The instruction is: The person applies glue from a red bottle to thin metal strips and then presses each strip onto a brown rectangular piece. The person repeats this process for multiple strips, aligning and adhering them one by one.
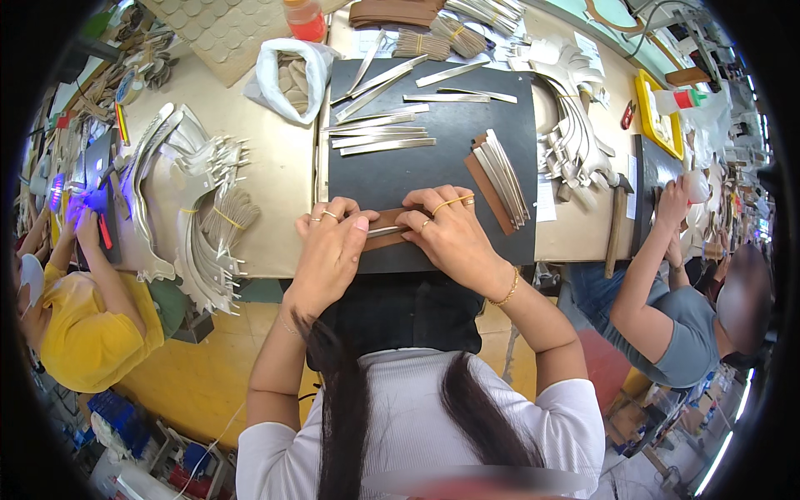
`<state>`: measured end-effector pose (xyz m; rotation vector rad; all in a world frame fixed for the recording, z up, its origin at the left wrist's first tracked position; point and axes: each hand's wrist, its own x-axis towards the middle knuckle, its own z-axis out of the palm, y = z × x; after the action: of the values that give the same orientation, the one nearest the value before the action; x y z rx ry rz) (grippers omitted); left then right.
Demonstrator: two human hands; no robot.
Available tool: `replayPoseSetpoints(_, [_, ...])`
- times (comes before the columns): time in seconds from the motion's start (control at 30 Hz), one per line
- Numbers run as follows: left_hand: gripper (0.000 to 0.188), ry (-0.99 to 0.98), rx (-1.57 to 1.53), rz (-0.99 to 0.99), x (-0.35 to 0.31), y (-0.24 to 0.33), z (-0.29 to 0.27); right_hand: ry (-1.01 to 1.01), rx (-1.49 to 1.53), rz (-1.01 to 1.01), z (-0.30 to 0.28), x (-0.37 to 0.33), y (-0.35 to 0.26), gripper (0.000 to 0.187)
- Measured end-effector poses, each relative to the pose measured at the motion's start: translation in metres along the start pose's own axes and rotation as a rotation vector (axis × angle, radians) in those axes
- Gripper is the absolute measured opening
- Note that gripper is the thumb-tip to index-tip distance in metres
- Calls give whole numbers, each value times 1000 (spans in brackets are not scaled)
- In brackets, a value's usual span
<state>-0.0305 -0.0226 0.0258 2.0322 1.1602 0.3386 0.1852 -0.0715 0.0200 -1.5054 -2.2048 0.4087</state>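
At the near edge of a black mat (367, 179), both of my hands work on one narrow silvery strip (384, 232), which lies along a brown leather-like piece (387, 217). My left hand (329, 250) pinches the strip's left end, the thumb on top. The right end is pressed between the fingers of my right hand (450, 233), so both ends are partly hidden. Just right of that hand, a fan of silvery strips (502, 179) rests on another brown piece (484, 185). More loose silvery strips (383, 132) are scattered across the mat's left and far parts.
Bundled pale strap pieces stand at left (196, 225) and right (575, 125). A white plastic bag (287, 82) sits beyond the mat's left corner, near a red-filled jar (305, 18). A hammer (617, 221) lies at the right. Co-workers sit on both sides, one in yellow (92, 321).
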Motion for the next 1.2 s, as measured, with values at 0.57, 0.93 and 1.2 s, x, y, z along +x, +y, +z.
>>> replayPoseSetpoints(0.57, [36, 158, 334, 86, -17, 9, 27, 292, 112, 602, -73, -27, 10, 27])
replayPoseSetpoints(0.93, [78, 96, 521, 86, -51, 4, 64, 275, -395, 0, -55, 76, 118, 10])
replayPoseSetpoints(1.2, [85, 156, 528, 118, -53, -7, 76, 336, -515, -61, -56, 104, 127, 10])
